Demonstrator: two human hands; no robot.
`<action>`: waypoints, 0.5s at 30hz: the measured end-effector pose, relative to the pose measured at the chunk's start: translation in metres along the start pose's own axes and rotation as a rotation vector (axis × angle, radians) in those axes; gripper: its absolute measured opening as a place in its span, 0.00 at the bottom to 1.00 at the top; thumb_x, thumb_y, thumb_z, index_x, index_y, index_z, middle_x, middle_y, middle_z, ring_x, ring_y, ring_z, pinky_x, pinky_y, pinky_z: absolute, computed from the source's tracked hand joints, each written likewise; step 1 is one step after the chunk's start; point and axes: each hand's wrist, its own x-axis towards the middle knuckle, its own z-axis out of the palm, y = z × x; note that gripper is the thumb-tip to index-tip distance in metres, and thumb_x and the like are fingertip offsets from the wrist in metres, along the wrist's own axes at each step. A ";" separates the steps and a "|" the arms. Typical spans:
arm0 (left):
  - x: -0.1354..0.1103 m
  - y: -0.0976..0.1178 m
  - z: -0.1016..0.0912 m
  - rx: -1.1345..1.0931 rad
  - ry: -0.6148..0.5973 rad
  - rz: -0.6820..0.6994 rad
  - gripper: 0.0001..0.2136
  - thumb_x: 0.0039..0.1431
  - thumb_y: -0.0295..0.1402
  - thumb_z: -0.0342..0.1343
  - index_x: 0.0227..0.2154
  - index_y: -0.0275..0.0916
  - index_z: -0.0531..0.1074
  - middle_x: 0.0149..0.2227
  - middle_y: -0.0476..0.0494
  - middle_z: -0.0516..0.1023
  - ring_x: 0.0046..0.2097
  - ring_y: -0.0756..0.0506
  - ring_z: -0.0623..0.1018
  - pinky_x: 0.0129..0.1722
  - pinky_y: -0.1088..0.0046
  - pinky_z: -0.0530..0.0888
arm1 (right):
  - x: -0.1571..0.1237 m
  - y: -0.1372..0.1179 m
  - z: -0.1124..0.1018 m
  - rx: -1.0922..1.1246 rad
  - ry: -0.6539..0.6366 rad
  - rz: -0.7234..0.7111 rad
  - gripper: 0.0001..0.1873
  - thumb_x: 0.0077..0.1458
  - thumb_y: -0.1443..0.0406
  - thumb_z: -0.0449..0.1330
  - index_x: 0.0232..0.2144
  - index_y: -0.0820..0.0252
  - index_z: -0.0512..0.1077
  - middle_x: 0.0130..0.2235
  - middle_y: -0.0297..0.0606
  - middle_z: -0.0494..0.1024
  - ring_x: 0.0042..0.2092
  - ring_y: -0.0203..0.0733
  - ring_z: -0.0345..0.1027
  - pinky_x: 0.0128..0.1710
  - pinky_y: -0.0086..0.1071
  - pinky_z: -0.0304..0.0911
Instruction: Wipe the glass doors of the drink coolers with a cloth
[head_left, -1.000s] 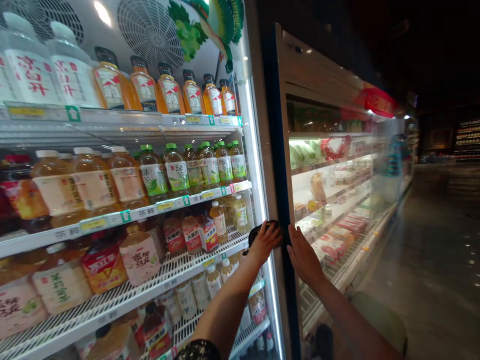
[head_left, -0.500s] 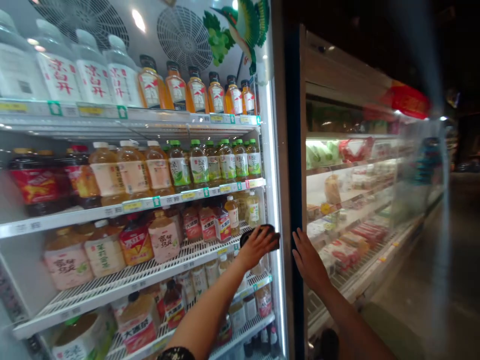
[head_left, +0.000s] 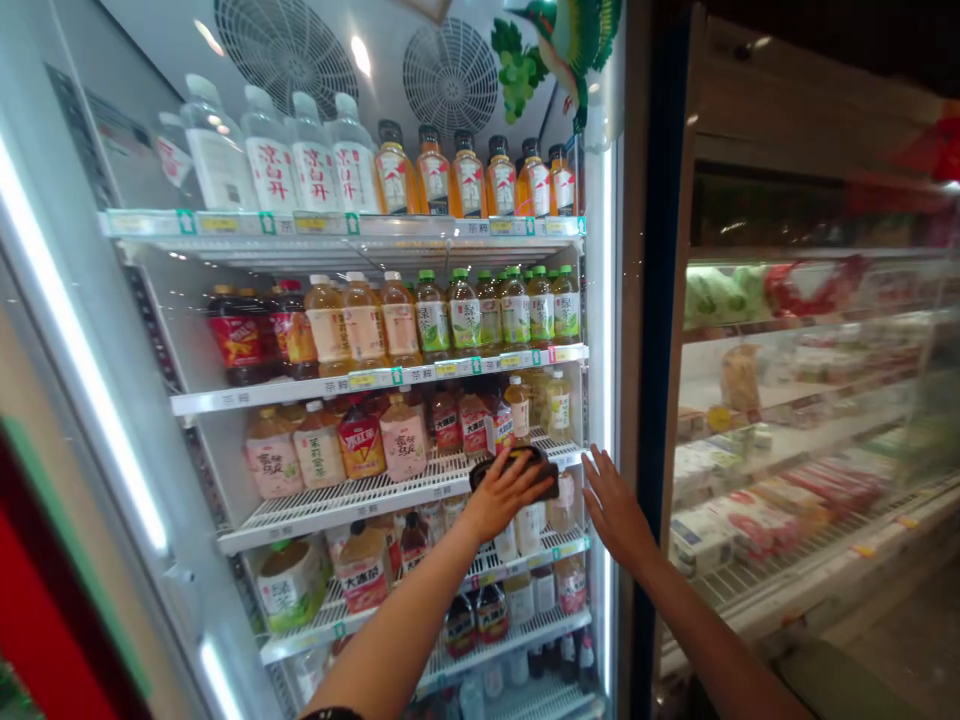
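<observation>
My left hand point(head_left: 506, 495) lies over a flat black object point(head_left: 517, 470), fingers curled across it, in front of the drinks cooler's third shelf. Whether the object is a phone, a wallet or a door handle, I cannot tell. My right hand point(head_left: 615, 510) is spread with its fingers apart, holding nothing, close to the dark blue post point(head_left: 664, 300) of the cooler. A lit white strip point(head_left: 606, 300) runs down beside that post, just behind my fingertips. Several tea bottles with green caps point(head_left: 465, 315) stand on the shelf above my hands.
Bottled drinks fill the white shelves, with orange juice bottles point(head_left: 469, 180) and clear water bottles point(head_left: 315, 165) on top. A wire shelf point(head_left: 360, 500) runs beneath my left hand. To the right stands a chilled food case point(head_left: 795, 450), and a glass door edge point(head_left: 97, 350) is at left.
The view has swung left, showing more of the cooler's left side. Both hands keep their height, and my right hand now sits left of the dark post rather than on it.
</observation>
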 end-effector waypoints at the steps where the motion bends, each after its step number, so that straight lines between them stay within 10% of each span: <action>1: -0.013 0.006 0.001 -0.034 -0.052 0.129 0.22 0.68 0.31 0.52 0.63 0.53 0.66 0.66 0.49 0.69 0.68 0.42 0.65 0.71 0.49 0.56 | -0.001 -0.004 0.002 0.000 -0.011 -0.011 0.35 0.71 0.64 0.43 0.74 0.48 0.34 0.74 0.43 0.47 0.74 0.52 0.39 0.67 0.54 0.58; 5: -0.042 -0.011 -0.019 -0.061 -0.125 0.217 0.22 0.69 0.31 0.52 0.63 0.54 0.65 0.64 0.53 0.71 0.69 0.45 0.64 0.72 0.54 0.55 | 0.008 -0.016 0.005 0.020 -0.022 -0.071 0.35 0.71 0.64 0.44 0.74 0.47 0.33 0.74 0.43 0.46 0.74 0.52 0.38 0.67 0.53 0.57; 11: -0.050 -0.054 -0.057 0.140 0.045 -0.520 0.32 0.66 0.30 0.54 0.70 0.55 0.54 0.71 0.44 0.60 0.73 0.33 0.52 0.71 0.37 0.40 | 0.027 -0.043 0.010 0.101 -0.026 -0.058 0.35 0.71 0.65 0.44 0.74 0.47 0.34 0.75 0.42 0.45 0.75 0.51 0.34 0.68 0.55 0.56; 15: -0.093 -0.017 -0.047 0.074 -0.047 -0.218 0.30 0.65 0.29 0.53 0.68 0.56 0.58 0.69 0.50 0.63 0.72 0.39 0.57 0.73 0.45 0.40 | 0.027 -0.058 0.016 0.116 -0.048 -0.143 0.36 0.71 0.66 0.44 0.74 0.46 0.34 0.74 0.42 0.48 0.74 0.51 0.36 0.68 0.56 0.55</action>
